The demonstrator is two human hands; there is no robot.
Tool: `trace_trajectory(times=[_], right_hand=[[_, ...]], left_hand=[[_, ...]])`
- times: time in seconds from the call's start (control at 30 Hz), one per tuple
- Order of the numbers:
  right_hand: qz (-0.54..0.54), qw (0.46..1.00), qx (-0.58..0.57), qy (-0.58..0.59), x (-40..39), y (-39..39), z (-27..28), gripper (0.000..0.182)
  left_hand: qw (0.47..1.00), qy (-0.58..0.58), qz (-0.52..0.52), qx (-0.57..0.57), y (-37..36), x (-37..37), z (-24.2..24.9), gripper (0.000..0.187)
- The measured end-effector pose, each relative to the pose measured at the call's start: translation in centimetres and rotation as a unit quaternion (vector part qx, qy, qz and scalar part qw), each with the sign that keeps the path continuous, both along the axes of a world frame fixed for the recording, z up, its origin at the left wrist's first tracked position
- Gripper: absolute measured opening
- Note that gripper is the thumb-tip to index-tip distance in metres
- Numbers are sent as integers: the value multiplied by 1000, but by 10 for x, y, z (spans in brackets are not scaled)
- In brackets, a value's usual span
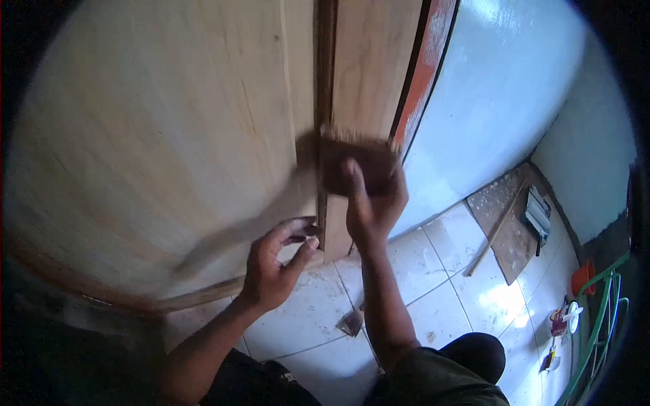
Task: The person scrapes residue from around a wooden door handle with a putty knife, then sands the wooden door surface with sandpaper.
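Observation:
My right hand [376, 210] grips a flat, dark brown rectangular pad [349, 150] with a rough, bristly-looking upper edge, its thumb lying across the near face. The pad is against the bare wooden door frame [369, 61], beside a narrow dark gap. Lower and to the left, my left hand [274, 267] has its fingers curved and its thumb apart from them. Its fingertips come right at the edge of the pale wooden door panel [169, 135], close to the dark strip [325, 74].
On the tiled floor [291, 325] lies a small scraper-like tool [351, 323]. Further right are a speckled board [504, 260], a stick [497, 230] and a grey metal tool [537, 211]. An orange pot [582, 277], a brush [552, 358] and a green metal rack [601, 331] stand along the right.

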State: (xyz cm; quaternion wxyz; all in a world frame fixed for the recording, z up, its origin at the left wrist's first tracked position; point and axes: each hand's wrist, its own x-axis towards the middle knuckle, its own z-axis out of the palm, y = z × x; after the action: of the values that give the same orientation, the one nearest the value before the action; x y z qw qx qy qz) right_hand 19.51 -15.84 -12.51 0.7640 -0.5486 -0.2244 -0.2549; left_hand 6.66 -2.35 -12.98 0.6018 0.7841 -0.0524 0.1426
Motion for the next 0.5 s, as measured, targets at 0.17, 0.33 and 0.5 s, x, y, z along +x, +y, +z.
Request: trace_trajectory(times=[0.17,0.33,0.5], right_hand=[[-51,998,-15,-36,-1,1,15,33],[0,1000,5,-19,-4,-2,23,30],[9,999,23,-30,-7,2,19,32]], left_hand=[[999,-16,-8,39,-2,-2,10,37],[995,-58,25,77,-1,1,-6,35],[990,-83,71,90,0,6,-3,36]])
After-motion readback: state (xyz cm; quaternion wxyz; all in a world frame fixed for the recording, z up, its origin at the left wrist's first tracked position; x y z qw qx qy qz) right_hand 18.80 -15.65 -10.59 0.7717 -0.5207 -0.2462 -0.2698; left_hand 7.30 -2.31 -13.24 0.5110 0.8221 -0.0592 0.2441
